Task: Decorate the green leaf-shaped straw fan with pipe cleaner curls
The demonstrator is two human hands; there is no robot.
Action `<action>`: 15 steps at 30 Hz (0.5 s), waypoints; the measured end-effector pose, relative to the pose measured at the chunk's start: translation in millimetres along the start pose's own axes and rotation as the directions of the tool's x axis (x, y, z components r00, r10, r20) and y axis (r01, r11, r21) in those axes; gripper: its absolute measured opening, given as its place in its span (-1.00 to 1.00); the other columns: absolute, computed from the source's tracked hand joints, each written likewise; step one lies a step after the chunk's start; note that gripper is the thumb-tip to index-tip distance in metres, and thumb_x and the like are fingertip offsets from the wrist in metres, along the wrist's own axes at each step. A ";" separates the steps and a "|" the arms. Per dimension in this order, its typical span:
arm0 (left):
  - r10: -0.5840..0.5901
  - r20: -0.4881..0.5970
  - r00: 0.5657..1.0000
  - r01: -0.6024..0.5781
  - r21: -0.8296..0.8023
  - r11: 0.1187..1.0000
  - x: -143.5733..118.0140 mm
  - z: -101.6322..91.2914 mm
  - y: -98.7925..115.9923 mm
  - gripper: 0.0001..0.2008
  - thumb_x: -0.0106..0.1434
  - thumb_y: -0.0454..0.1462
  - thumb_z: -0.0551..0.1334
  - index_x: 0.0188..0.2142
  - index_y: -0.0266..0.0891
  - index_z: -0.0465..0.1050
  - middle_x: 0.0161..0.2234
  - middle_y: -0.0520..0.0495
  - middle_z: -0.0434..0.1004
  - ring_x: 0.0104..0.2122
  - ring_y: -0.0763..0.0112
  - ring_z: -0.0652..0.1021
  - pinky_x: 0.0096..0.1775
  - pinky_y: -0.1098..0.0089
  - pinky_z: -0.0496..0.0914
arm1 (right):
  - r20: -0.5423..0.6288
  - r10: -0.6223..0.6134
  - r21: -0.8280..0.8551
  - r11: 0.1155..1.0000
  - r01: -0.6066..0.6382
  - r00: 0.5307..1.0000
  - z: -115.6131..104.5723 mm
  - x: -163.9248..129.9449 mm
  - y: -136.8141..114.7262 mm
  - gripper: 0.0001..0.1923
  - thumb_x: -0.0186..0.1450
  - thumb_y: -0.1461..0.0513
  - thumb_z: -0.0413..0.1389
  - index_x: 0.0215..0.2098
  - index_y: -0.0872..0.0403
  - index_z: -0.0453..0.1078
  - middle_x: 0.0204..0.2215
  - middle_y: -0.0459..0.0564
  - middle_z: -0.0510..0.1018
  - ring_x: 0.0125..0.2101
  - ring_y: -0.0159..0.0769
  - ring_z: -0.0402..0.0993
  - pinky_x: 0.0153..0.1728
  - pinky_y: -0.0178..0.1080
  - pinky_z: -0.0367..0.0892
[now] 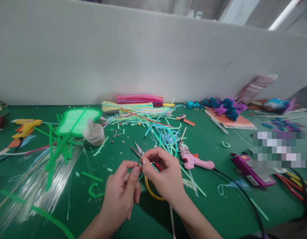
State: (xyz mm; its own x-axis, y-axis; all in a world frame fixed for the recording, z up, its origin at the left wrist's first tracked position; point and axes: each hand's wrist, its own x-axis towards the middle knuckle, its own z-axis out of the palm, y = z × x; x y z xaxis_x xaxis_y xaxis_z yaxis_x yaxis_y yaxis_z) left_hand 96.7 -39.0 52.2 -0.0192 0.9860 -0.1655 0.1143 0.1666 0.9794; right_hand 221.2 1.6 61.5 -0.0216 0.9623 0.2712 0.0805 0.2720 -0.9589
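Note:
A thin dark wire-like strand (pixel 140 159) stands upright between the fingertips of my two hands. My left hand (pixel 122 189) pinches its lower part between thumb and forefinger. Close beside it, my right hand (pixel 164 174) is closed at the strand with thumb and forefinger together. Whether anything else is between the fingers is too small to tell. Scissors (pixel 137 151) lie just behind the hands, blades pointing away and handles partly hidden. A yellow loop (pixel 151 192) shows under my right hand.
Pipe cleaners (pixel 136 109) are heaped at the back. A pink glue gun (pixel 195 161) with a black cord lies right; a yellow glue gun (pixel 25 127) lies far left. A plastic cup (pixel 94 134) stands near a green leaf-shaped piece (pixel 77 121). Clear strands (pixel 56 172) cover the left.

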 end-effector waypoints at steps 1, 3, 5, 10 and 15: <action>0.009 0.001 1.000 -0.009 0.008 1.000 0.1 0.2 -0.6 -0.66 0.35 0.01 0.06 -0.15 -0.20 0.31 -0.75 0.21 0.31 -0.87 0.64 0.20 -0.78 0.66 0.00 | -0.001 0.011 0.012 1.000 -0.011 1.000 -0.4 0.2 0.1 -0.96 0.16 0.32 0.13 -0.44 0.07 0.42 -0.52 -0.12 0.53 -0.49 -0.40 0.47 -0.42 -0.35 0.40; 0.027 0.008 1.000 -0.027 0.022 0.999 0.5 0.7 -1.9 -0.67 0.35 0.00 0.06 -0.16 -0.20 0.32 -0.75 0.21 0.30 -0.86 0.64 0.20 -0.78 0.66 0.00 | 0.000 0.050 0.052 0.997 -0.050 0.999 -1.3 0.9 0.5 -0.97 0.15 0.30 0.14 -0.45 0.08 0.40 -0.54 -0.13 0.51 -0.52 -0.41 0.44 -0.45 -0.35 0.39; 0.040 0.022 0.999 -0.040 0.030 0.999 1.2 1.1 -3.1 -0.67 0.36 -0.01 0.05 -0.16 -0.21 0.32 -0.76 0.21 0.30 -0.86 0.64 0.19 -0.78 0.66 0.00 | 0.017 0.101 0.105 0.989 -0.102 0.995 -1.9 1.9 1.1 -0.96 0.15 0.27 0.14 -0.47 0.08 0.38 -0.56 -0.14 0.49 -0.54 -0.41 0.43 -0.47 -0.36 0.38; 0.030 0.031 0.999 -0.031 0.050 0.998 2.7 1.6 -4.2 -0.67 0.35 0.01 0.06 -0.17 -0.20 0.32 -0.76 0.21 0.29 -0.87 0.63 0.20 -0.79 0.65 -0.01 | 0.026 0.119 0.090 0.988 -0.121 0.993 -2.7 1.8 3.6 -0.93 0.17 0.25 0.15 -0.47 0.08 0.37 -0.56 -0.14 0.49 -0.55 -0.42 0.44 -0.49 -0.36 0.38; -0.017 0.033 0.999 0.016 0.030 0.999 4.3 -0.6 -0.7 -0.63 0.31 0.04 0.09 -0.13 -0.20 0.30 -0.76 0.24 0.29 -0.90 0.63 0.17 -0.81 0.66 -0.02 | -0.013 -0.073 -0.183 0.981 0.069 0.997 -13.6 -2.6 0.0 -0.93 0.28 0.27 0.12 -0.30 0.06 0.45 -0.42 -0.07 0.57 -0.43 -0.36 0.50 -0.38 -0.30 0.43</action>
State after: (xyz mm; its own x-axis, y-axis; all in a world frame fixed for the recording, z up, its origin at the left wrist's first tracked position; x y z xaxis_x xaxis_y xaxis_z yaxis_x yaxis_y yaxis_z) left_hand 96.0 -34.8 50.8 0.0121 0.9826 -0.1854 0.1434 0.1818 0.9728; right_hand 234.7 -0.8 61.9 -0.0146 0.9399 0.3412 0.2603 0.3330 -0.9063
